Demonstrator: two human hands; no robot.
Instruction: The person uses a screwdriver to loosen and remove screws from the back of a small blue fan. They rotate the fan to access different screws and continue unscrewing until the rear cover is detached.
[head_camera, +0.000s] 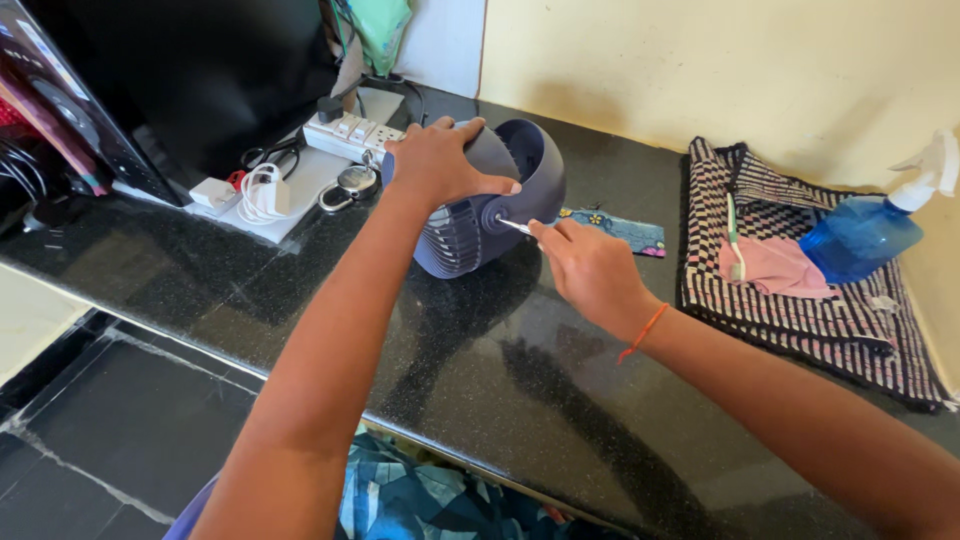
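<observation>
A small grey-blue table fan lies tilted on the black granite counter, its ribbed grille facing left and down. My left hand grips the top of the fan's housing. My right hand holds a thin metal screwdriver, and its tip touches the hub at the side of the fan. An orange thread band circles my right wrist.
Behind the fan lie a white power strip, a coiled white cable, scissors and a padlock. To the right a checked cloth carries a toothbrush, a pink rag and a blue spray bottle. A patterned strip lies nearby.
</observation>
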